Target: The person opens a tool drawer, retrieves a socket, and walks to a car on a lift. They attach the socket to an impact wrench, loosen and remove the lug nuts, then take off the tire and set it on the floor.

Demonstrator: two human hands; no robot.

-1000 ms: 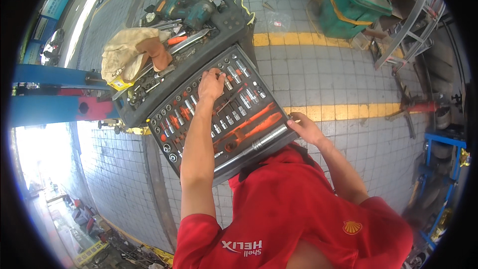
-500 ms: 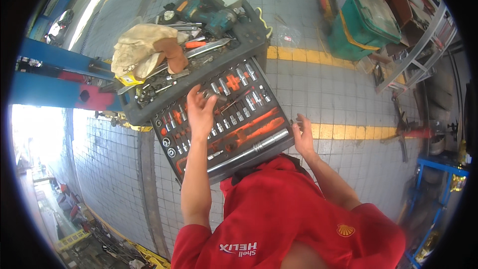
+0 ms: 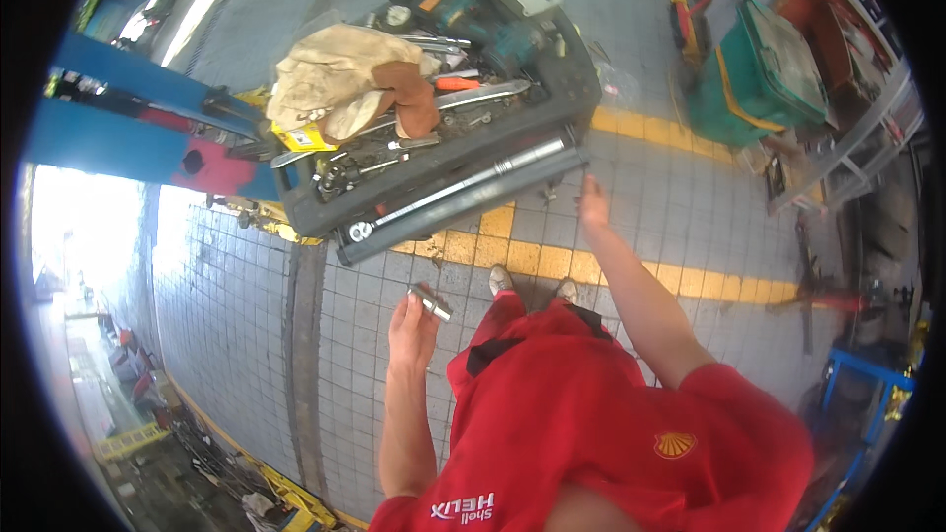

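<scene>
My left hand (image 3: 412, 333), raised over the tiled floor in front of the cart, pinches a shiny metal socket (image 3: 431, 302) between thumb and fingers. The socket points down to the right. Close to the right end of the drawer (image 3: 463, 205), my right hand (image 3: 592, 207) has its fingers stretched out and nothing visible in it. Only a front strip of the drawer sticks out from the tool cart (image 3: 572, 84). A long chrome ratchet wrench (image 3: 458, 182) lies along that strip. The rest of the drawer's contents is hidden under the cart top.
On the cart top lie cloth work gloves (image 3: 335, 69), a teal power drill (image 3: 493, 34), an orange-handled screwdriver (image 3: 456, 84) and several loose metal tools. Blue lift beams (image 3: 118, 148) stand at the left. A green bin (image 3: 754, 79) is at the far right, beside a metal rack.
The drawer has slid in under the cart top, covering its rows of sockets. My left hand has drawn back from above the drawer with the socket. My right hand has moved forward.
</scene>
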